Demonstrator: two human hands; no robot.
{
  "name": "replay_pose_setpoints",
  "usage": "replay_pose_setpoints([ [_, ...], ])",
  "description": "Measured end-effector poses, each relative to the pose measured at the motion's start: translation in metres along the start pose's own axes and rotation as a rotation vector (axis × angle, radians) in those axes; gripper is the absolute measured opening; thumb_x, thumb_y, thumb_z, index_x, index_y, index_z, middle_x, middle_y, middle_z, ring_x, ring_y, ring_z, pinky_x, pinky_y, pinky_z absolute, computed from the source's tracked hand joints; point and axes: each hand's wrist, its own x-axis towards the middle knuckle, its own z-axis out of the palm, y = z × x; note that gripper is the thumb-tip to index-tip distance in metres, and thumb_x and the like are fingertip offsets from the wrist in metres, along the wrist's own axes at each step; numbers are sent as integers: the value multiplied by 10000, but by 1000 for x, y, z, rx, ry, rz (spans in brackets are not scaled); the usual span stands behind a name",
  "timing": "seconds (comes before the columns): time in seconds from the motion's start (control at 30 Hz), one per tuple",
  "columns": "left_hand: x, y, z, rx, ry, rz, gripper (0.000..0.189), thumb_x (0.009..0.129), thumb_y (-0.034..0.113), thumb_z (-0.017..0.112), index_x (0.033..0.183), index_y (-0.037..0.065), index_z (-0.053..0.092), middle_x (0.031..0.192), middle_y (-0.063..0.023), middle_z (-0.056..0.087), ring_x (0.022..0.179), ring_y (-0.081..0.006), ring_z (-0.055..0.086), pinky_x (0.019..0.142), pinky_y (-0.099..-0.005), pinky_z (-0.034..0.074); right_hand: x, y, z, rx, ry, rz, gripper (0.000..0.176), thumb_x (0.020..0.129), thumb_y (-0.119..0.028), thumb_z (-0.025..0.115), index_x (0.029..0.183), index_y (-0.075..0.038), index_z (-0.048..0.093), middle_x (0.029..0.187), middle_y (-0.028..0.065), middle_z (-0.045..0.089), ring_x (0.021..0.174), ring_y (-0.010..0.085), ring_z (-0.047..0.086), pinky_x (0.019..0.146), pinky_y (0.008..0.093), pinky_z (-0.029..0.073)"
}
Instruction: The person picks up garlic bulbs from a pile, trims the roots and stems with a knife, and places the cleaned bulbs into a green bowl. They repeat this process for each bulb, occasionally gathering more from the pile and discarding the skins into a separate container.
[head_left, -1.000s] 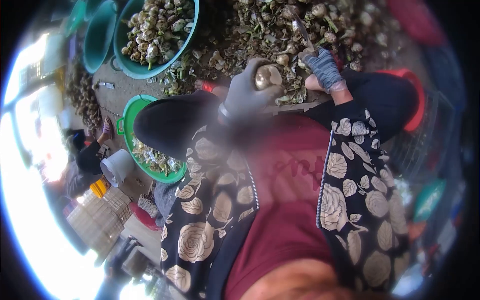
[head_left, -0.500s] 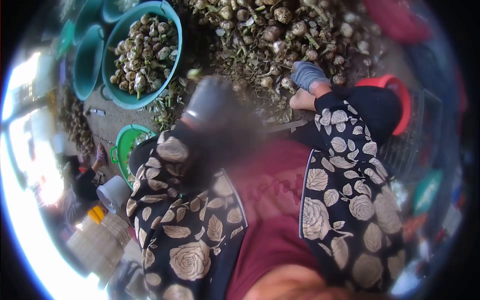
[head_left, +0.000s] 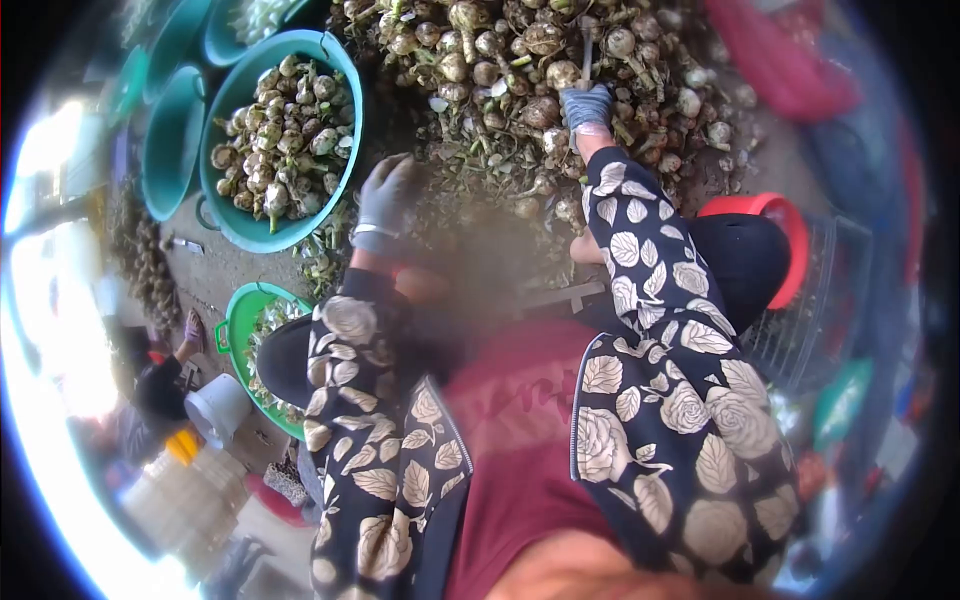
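My left hand (head_left: 385, 200), in a grey glove, is raised between the large teal basin and the bulb pile. Its fingers are loosely bent and apart, with nothing visible in them. The teal basin (head_left: 352, 160) holds a heap of trimmed, garlic-like bulbs (head_left: 285, 140). My right hand (head_left: 587, 108), gloved in grey too, reaches to the large pile of soil-covered bulbs (head_left: 540, 110). Its fingers are closed, and a thin pale strip (head_left: 587, 50), perhaps a stem, extends beyond them. What they grip is hidden.
A green basin (head_left: 237, 310) with pale scraps stands by my left knee. More teal basins (head_left: 170, 150) are at the upper left. A red tub (head_left: 795, 250) and a wire crate (head_left: 815, 300) lie to the right. At the left are a grey bucket (head_left: 218, 408) and another person's foot (head_left: 192, 328).
My left hand, blurred before with a bulb in the air just beyond it, has moved slightly left and is still. My right hand has moved away from me, onto the pile.
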Motion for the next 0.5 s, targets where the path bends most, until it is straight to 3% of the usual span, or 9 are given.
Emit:
replay_pose_setpoints([
  [0.03, -2, -8, 18, -115, -9, -109, 357, 870, 270, 578, 1113, 15, 517, 1006, -126, 616, 855, -240, 625, 715, -333, 510, -7, 2, -2, 214, -78, 55, 175, 758, -132, 654, 862, -34, 554, 708, 93, 615, 486, 159, 554, 440, 281, 441],
  [0.07, 2, -24, 25, -260, -96, -192, 503, 864, 378, 564, 1206, 33, 436, 1140, -159, 552, 956, -293, 589, 784, -379, 485, -83, -59, 4, 131, 19, 44, 131, 775, -33, 593, 902, -26, 563, 673, 99, 622, 369, 120, 498, 309, 234, 362],
  [0.13, -1, -37, 55, -384, -220, -324, 703, 841, 535, 509, 1308, 51, 303, 1269, -188, 447, 1083, -332, 517, 874, -437, 437, -140, -69, -8, 364, -176, 122, 168, 783, -63, 626, 929, 1, 571, 659, 88, 625, 352, 118, 484, 292, 237, 362],
  [0.2, -17, -35, 79, -524, -374, -295, 799, 805, 582, 522, 1340, 46, 266, 1259, -173, 461, 1131, -323, 482, 907, -440, 416, -186, -68, -16, 355, -363, 234, 241, 776, -121, 684, 957, -3, 579, 667, 81, 624, 360, 126, 491, 325, 247, 381],
  [0.27, -16, -40, 88, -625, -648, -61, 830, 753, 545, 619, 1326, 49, 283, 1241, -140, 474, 1114, -282, 494, 899, -404, 424, -219, -64, -23, 213, -517, 280, 279, 757, -140, 714, 968, -10, 586, 645, 61, 610, 388, 125, 510, 362, 253, 403],
  [0.37, -46, -25, 94, -379, -513, 172, 863, 670, 471, 738, 1300, 60, 316, 1218, -105, 480, 1094, -238, 503, 887, -357, 430, -231, -53, -38, -44, -484, 99, 232, 758, -141, 712, 925, -10, 617, 569, 24, 568, 417, 104, 514, 393, 239, 397],
  [0.43, -71, -17, 90, -385, -480, 157, 874, 628, 428, 784, 1283, 63, 334, 1204, -94, 483, 1086, -219, 502, 887, -342, 428, -222, -53, -50, -223, -406, 27, 173, 771, -130, 686, 895, -20, 635, 630, 29, 592, 483, 83, 535, 453, 226, 420],
  [0.47, -82, -15, 88, -387, -463, 148, 882, 607, 407, 807, 1274, 64, 343, 1197, -88, 484, 1082, -210, 502, 888, -334, 426, -229, -59, -52, -86, -324, -164, 166, 774, -122, 671, 890, -12, 626, 658, 38, 592, 585, 88, 567, 514, 244, 447],
  [0.5, -89, -16, 90, -301, -438, 248, 877, 604, 405, 810, 1265, 57, 350, 1193, -81, 485, 1089, -190, 490, 886, -332, 427, -231, -70, -59, -410, -384, -534, 171, 763, -125, 669, 880, -11, 618, 685, 59, 594, 627, 125, 582, 550, 264, 461],
])
